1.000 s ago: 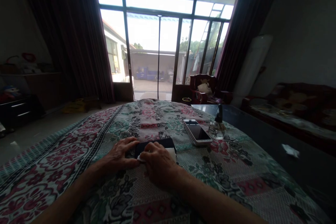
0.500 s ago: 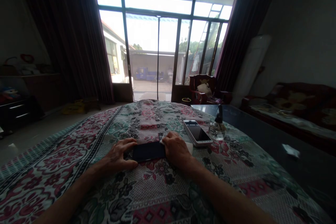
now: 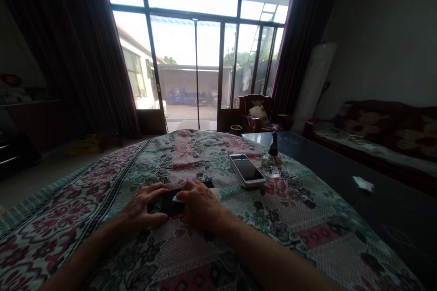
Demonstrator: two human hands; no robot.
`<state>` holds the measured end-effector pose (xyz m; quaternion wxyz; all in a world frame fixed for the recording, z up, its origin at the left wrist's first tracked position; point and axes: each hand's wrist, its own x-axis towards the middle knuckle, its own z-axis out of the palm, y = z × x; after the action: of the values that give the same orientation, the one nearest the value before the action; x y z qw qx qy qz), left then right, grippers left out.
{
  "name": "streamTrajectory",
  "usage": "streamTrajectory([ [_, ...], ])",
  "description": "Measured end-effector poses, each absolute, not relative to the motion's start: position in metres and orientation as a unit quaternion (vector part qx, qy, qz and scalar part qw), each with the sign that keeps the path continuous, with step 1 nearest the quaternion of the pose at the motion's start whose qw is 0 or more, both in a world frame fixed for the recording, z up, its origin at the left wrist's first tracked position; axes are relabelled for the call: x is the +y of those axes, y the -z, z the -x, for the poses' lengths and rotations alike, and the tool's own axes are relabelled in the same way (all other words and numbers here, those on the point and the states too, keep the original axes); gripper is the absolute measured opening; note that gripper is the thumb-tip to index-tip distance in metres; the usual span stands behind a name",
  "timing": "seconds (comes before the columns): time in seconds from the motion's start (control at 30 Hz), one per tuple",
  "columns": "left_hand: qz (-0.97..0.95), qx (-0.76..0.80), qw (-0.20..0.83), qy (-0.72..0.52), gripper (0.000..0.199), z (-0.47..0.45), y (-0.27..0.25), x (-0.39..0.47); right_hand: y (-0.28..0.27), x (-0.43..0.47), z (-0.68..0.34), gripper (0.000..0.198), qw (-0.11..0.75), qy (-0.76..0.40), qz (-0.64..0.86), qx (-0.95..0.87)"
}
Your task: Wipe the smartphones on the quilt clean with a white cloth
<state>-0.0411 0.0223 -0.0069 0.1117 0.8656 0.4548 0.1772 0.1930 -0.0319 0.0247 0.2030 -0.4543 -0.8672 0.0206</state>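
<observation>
A dark smartphone lies on the patterned tablecloth, its screen up and partly covered by my hands. My left hand grips its left end, thumb along the near edge and fingers along the far edge. A white tissue is bunched under my right hand, whose closed fingers press it on the middle of the screen. To the right, a white phone lies with its dark screen up. Beside that stands a clear bottle with a black pump top.
The flowered tablecloth has wrinkles and hangs over the left edge. On the dark glossy table at right lies a crumpled white tissue. Beyond are a wooden armchair, a sofa and glass doors.
My right hand has slid left with the tissue, from the phone's right end to its middle. The view has turned slightly right; my left hand stays on the left end.
</observation>
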Motion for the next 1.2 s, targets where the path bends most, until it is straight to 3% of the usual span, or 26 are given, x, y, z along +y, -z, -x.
streamTrajectory([
  [0.4, -0.864, 0.458, 0.124, -0.168, 0.065, 0.040, -0.001, 0.018, -0.031, -0.019, -0.241, 0.029, 0.203, -0.015, 0.576, -0.791],
  [0.87, -0.855, 0.464, 0.154, -0.171, 0.071, 0.041, -0.001, 0.017, -0.027, -0.015, -0.167, 0.029, 0.169, -0.005, 0.462, -0.871],
  [1.03, -0.857, 0.461, 0.160, -0.166, 0.068, 0.038, -0.005, 0.015, -0.024, -0.013, -0.159, 0.033, 0.197, -0.012, 0.440, -0.876],
  [1.2, -0.859, 0.460, 0.145, -0.171, 0.066, 0.038, -0.003, 0.016, -0.024, -0.017, -0.164, 0.023, 0.197, -0.025, 0.405, -0.892],
])
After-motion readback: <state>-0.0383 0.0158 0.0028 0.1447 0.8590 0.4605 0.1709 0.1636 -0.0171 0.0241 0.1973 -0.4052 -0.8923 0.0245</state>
